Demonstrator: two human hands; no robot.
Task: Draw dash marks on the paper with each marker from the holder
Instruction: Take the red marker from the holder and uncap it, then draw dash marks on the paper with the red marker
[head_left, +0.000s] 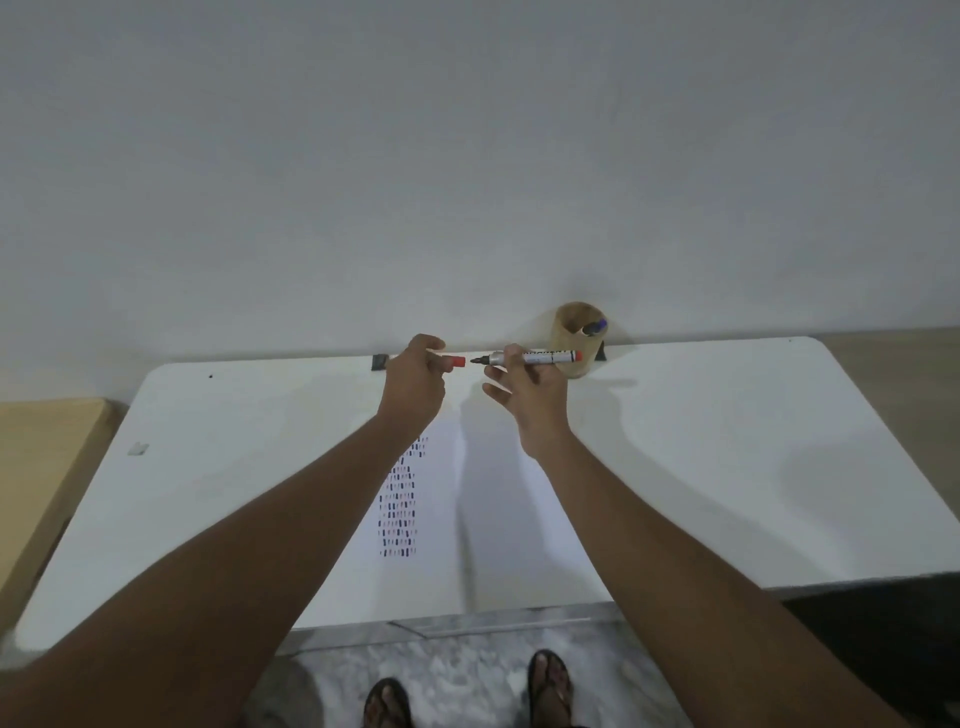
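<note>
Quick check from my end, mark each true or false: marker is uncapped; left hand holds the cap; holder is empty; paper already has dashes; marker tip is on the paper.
1. The white red-ended marker in the right hand is uncapped. True.
2. The left hand holds the red cap. True.
3. The round wooden holder is empty. False: a blue-capped marker stands in it.
4. The white paper already carries dashes. True.
5. The tip touches the paper. False: it is held above the table, pointing at the cap.

Red cap (457, 361) — white table (727, 441).
</note>
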